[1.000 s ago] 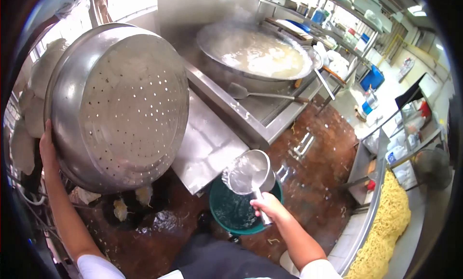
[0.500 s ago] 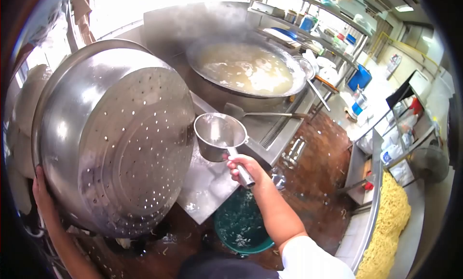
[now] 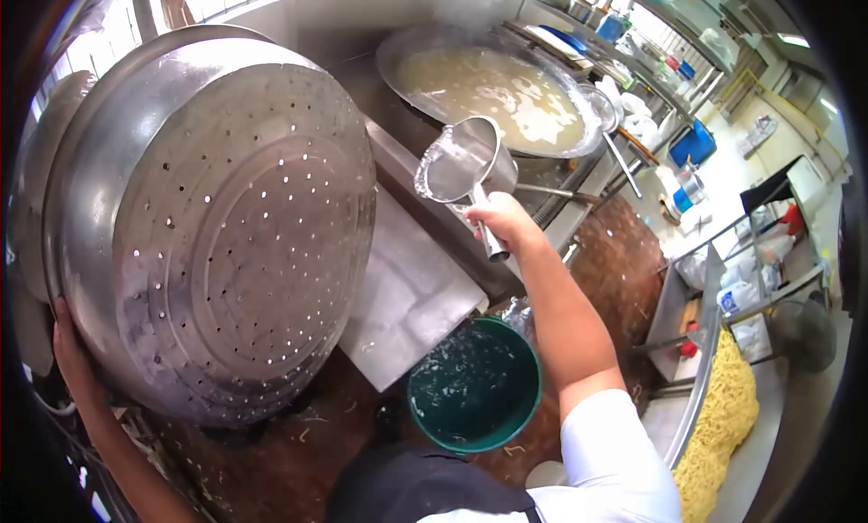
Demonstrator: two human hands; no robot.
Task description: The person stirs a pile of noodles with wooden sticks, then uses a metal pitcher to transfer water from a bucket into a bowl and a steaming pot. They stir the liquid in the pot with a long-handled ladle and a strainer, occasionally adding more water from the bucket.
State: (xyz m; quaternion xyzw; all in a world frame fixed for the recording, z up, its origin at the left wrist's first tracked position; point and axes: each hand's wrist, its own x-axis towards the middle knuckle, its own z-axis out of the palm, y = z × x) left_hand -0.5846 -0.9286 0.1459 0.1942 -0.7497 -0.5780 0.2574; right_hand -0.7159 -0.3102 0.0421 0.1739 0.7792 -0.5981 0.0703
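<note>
On the left a large metal colander (image 3: 258,243) stands tipped on its side, its perforated base facing me. My left hand (image 3: 74,356) grips its lower left rim, with the fingers partly hidden behind it. My right hand (image 3: 503,219) is closed around the handle of a metal dipper (image 3: 499,169), raised in front of the wok. The dipper tilts left toward the colander, and clear water shows at its lip. Behind it sits a wide wok (image 3: 398,89) of cloudy, foamy, steaming liquid.
A green bucket (image 3: 535,392) with water stands on the wet brown floor, below a metal ledge (image 3: 398,292). A long-handled strainer (image 3: 624,166) rests at the wok's right edge. Yellow noodles (image 3: 728,414) are heaped at the right. Shelves (image 3: 624,48) with containers line the back.
The dipper has risen, moved right and tipped to the left, with water now at its lip. My left hand still holds the colander, which now appears slightly higher and larger in view.
</note>
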